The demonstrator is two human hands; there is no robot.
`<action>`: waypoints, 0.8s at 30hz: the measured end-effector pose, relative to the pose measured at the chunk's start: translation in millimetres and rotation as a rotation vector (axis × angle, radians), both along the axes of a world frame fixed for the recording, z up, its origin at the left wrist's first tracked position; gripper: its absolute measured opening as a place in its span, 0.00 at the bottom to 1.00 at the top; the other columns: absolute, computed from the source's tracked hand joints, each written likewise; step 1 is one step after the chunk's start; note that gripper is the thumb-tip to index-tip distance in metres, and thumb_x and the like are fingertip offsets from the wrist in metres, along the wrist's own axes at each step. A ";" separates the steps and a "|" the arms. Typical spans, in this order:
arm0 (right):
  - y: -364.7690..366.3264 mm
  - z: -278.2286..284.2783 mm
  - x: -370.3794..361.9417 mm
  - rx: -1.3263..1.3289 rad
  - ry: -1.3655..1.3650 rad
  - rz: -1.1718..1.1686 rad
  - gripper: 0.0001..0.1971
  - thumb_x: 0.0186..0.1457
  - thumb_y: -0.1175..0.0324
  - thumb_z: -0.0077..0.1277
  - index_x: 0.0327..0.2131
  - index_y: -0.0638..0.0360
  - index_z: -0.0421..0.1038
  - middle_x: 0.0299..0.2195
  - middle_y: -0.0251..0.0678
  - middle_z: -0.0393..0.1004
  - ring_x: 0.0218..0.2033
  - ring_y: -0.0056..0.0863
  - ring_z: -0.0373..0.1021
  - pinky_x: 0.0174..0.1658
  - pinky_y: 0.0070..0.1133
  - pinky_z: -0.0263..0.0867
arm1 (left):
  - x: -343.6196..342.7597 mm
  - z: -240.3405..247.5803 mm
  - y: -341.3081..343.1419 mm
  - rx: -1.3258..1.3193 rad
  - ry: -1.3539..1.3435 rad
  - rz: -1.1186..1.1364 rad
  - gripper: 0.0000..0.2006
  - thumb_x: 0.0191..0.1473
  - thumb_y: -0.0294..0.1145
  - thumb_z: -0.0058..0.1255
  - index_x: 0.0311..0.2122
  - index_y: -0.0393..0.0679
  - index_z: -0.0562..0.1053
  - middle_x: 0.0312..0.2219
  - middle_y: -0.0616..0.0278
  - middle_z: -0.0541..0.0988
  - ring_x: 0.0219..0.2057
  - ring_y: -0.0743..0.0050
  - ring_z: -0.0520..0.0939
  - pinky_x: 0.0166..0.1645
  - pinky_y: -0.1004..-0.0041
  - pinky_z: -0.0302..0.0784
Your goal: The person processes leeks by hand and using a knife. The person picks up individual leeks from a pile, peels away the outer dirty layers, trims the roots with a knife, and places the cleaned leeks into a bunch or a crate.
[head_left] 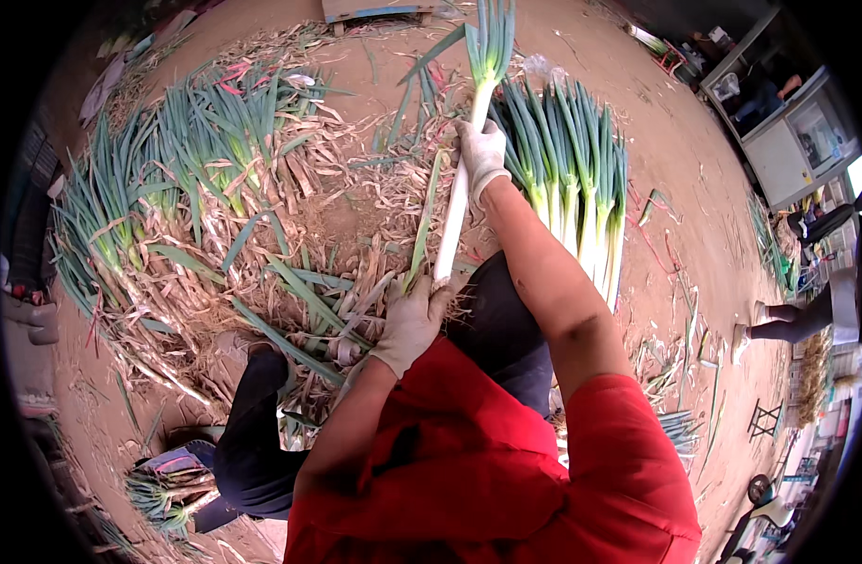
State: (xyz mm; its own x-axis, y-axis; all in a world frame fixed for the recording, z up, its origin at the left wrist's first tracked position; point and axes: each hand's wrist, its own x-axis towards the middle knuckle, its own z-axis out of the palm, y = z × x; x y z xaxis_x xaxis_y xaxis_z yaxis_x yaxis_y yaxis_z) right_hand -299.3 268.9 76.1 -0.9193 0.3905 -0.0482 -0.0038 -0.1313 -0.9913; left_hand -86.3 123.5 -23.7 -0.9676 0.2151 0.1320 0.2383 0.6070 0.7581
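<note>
Above the dirt floor (675,141), both gloved hands grip one long leek (456,202), left hand (410,320) near its root, right hand (481,155) midway; its white stalk looks firm, light, best held there.

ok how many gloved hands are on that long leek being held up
2. The left hand closes its grip around the white root end of the leek; the right hand holds it higher up, just below the green leaves.

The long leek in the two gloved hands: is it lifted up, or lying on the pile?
Lifted. The left hand grips the leek at its white end, the right hand higher.
</note>
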 end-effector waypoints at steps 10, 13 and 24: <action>171.8 35.3 110.0 -0.026 0.149 -0.053 0.14 0.55 0.67 0.49 0.45 0.59 0.70 0.26 0.35 0.74 0.22 0.22 0.69 0.28 0.18 0.68 | 102.7 -219.3 -149.6 -0.143 -0.354 0.188 0.13 0.55 0.34 0.42 0.42 0.42 0.74 0.32 0.42 0.78 0.35 0.41 0.78 0.41 0.58 0.72; 227.1 33.5 208.3 0.005 0.144 -0.279 0.07 0.56 0.69 0.49 0.35 0.62 0.67 0.19 0.31 0.68 0.14 0.19 0.63 0.19 0.19 0.64 | 84.3 -221.1 -158.3 -0.057 -0.506 0.262 0.12 0.54 0.33 0.45 0.40 0.38 0.74 0.34 0.44 0.78 0.36 0.44 0.78 0.41 0.60 0.72; 448.8 -215.5 643.6 0.286 -1.019 -1.204 0.10 0.50 0.66 0.52 0.32 0.63 0.69 0.20 0.36 0.67 0.16 0.29 0.63 0.19 0.27 0.61 | 85.1 -184.8 -112.6 -0.612 -0.193 0.258 0.15 0.50 0.35 0.47 0.43 0.42 0.72 0.36 0.45 0.77 0.39 0.44 0.76 0.45 0.57 0.70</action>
